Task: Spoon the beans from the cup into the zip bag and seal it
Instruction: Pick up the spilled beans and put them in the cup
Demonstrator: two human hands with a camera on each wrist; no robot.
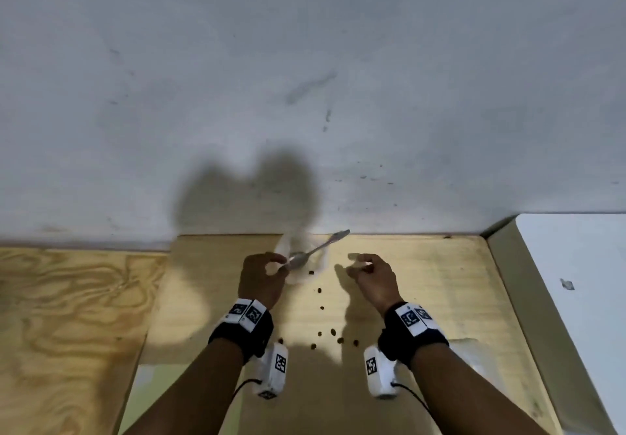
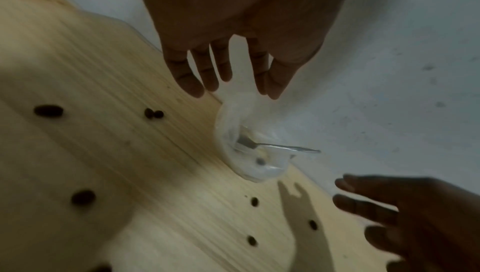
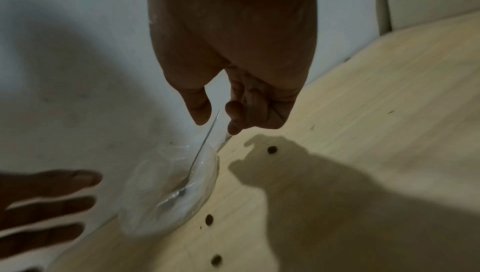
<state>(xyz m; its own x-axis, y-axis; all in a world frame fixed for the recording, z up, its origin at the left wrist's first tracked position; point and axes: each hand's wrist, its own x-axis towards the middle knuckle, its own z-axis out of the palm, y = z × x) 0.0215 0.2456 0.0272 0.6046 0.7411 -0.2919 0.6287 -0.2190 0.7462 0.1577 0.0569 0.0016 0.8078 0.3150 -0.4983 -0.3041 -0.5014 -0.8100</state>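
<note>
The spoon (image 1: 316,250) is shiny, polished metal, and the cup (image 2: 249,153) it sits in is thin clear plastic with a glossy sheen (blurred, so finer texture is hard to judge). The table (image 1: 423,282) at centre frame is pale matt wood with fine straight grain, while the board (image 1: 67,316) at lower left shows bold swirling plywood grain. The wall (image 1: 305,79) above is matt, scuffed grey-white plaster.

- No words, brand names or numbers can be read in any view.
- The only signs are black-and-white square code markers on the wristbands (image 1: 246,312) and on the white wrist camera housings (image 1: 280,363); they carry no legible characters.
</note>
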